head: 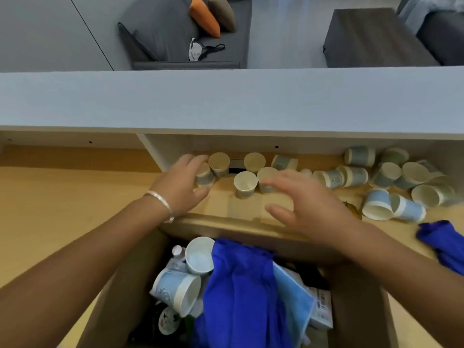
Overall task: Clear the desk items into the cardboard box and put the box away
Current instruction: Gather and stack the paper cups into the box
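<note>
Below desk edge, cardboard box (120,280) partly filled: cups, blue cloth stowed. Many paper cups (351,175) left on desk (62,192). Cup gripped by left hand (183,183); right hand (306,204) spread, empty. Box not yet put away.

The left hand (180,182), a silver bracelet (160,203) on its wrist, curls its fingers round a paper cup (204,175) at the back of the wooden tabletop (62,197). The right hand (308,204) hovers with fingers spread just beside three upright cups (245,184). More cups (391,177) lie tipped and scattered to the right, near a blue cloth (444,242) at the edge. Below, the open cardboard box (118,297) holds two cups (185,280), a blue garment (241,292) and a light blue face mask (296,297).
</note>
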`<state>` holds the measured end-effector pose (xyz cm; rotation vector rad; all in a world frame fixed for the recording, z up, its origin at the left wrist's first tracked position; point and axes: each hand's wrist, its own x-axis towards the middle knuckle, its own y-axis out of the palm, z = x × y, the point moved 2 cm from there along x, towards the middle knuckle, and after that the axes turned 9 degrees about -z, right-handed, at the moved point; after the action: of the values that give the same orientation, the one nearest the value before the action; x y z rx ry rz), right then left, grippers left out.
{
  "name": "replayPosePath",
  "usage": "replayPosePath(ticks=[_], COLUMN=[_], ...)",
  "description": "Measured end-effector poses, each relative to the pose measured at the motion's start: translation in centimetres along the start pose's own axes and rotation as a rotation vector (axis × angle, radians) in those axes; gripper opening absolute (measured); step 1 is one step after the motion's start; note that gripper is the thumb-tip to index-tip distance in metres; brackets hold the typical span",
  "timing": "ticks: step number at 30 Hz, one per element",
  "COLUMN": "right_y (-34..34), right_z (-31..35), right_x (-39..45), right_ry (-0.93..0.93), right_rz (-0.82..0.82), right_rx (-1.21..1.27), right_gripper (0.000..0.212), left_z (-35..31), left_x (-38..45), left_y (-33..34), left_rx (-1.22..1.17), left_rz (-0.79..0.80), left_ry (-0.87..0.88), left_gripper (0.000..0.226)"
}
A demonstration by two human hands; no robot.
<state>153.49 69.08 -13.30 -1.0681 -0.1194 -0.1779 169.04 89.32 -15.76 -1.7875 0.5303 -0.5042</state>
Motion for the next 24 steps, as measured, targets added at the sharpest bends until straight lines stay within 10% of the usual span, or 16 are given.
replayPosePath(ticks=[12,24], right_y=[13.5,16.3], right_z=[-7.0,-8.2], right_x=[13.0,13.3], right_ry=[-0.061,-0.149], right_rz=[0.419,0.363], right_rx=[-0.503,-0.586], right_gripper=[0.088,0.074], left_z=[5.4,7.1], left_x=[11.7,12.3], left_y=[9.7,10.6], left_rx=[0.208,0.193], left_rz=[0.269,0.400], left_ry=[-0.123,-0.087], left_gripper=[0.031,0.030])
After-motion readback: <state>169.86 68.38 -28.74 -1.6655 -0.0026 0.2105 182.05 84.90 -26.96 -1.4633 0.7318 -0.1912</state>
